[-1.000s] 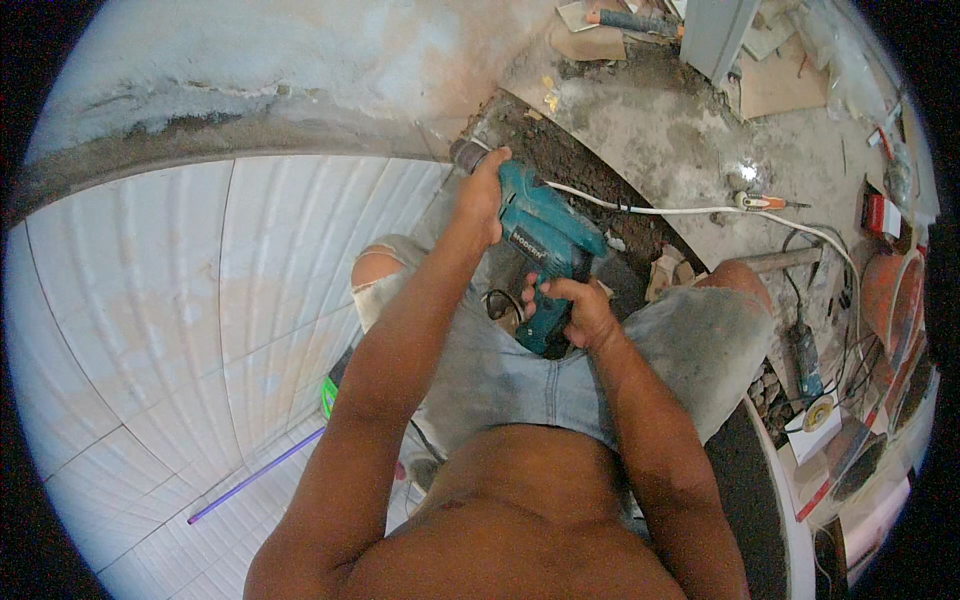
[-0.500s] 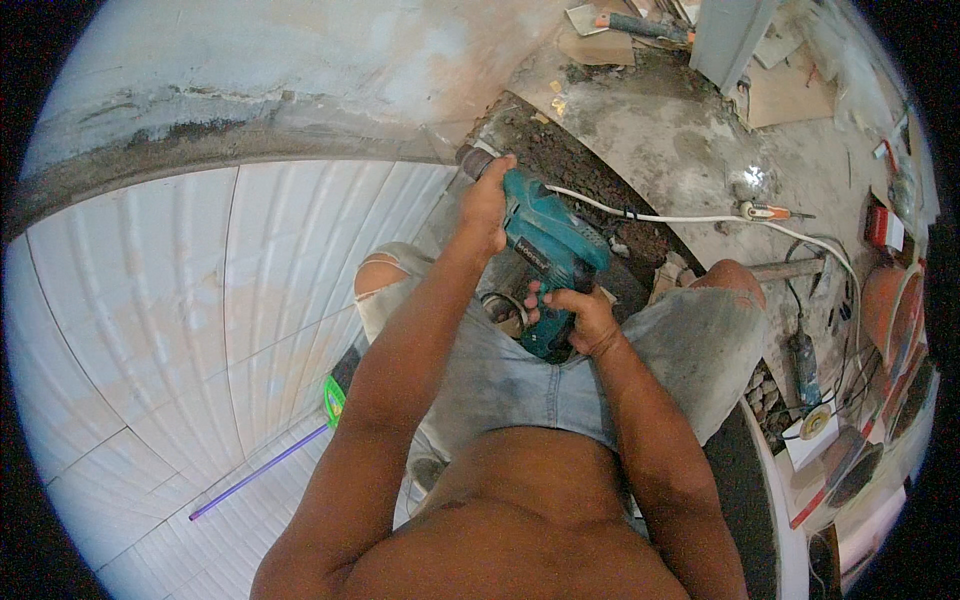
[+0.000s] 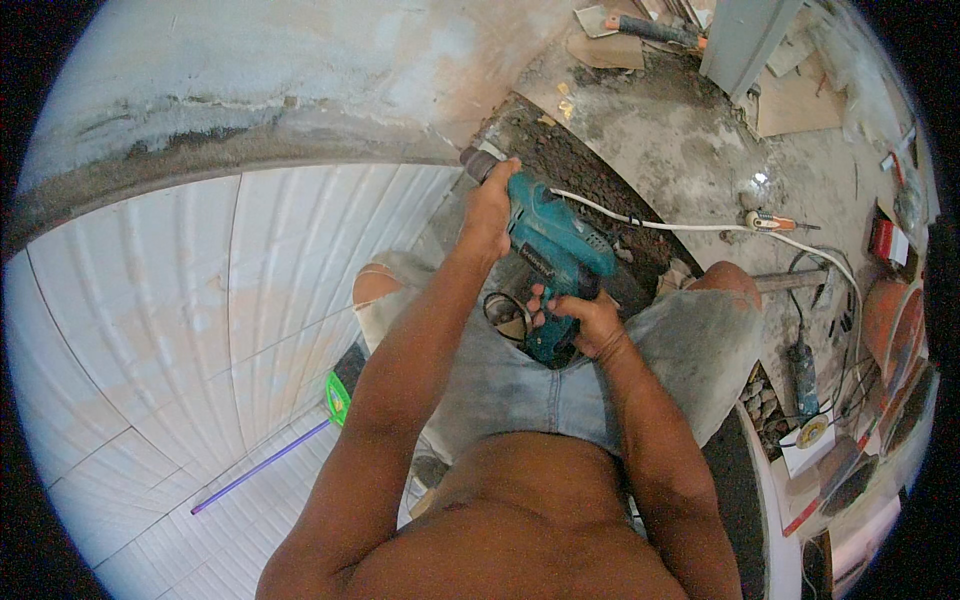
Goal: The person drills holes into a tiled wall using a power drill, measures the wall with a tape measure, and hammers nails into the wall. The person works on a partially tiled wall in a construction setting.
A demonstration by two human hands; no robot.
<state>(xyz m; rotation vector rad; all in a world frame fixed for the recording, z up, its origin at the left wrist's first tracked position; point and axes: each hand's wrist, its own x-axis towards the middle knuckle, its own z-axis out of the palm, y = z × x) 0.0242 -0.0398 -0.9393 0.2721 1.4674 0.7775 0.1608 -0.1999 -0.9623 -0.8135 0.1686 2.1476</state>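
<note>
I hold a teal power drill (image 3: 555, 240) between my thighs, over a dark strip of broken floor (image 3: 570, 160). My left hand (image 3: 490, 210) is closed round its front, behind the grey chuck (image 3: 475, 160) at the wall corner; whether the tip touches anything is hard to see. My right hand (image 3: 585, 320) grips the rear handle, fingers wrapped round it. A white cable (image 3: 690, 225) runs from beside the drill across the concrete, past an orange-and-white tool (image 3: 770, 220).
A tiled wall (image 3: 160, 290) rises at the left, with a purple stick (image 3: 260, 467) and green plastic item (image 3: 338, 400) below. At right lie a grinder (image 3: 803, 380), a red box (image 3: 885, 240), an orange trowel-like piece (image 3: 890, 320) and cables. A pale post (image 3: 745, 40) stands behind.
The drill and both hands sit slightly farther right and lower in the picture, as does much of the scene. My grip on the drill looks the same.
</note>
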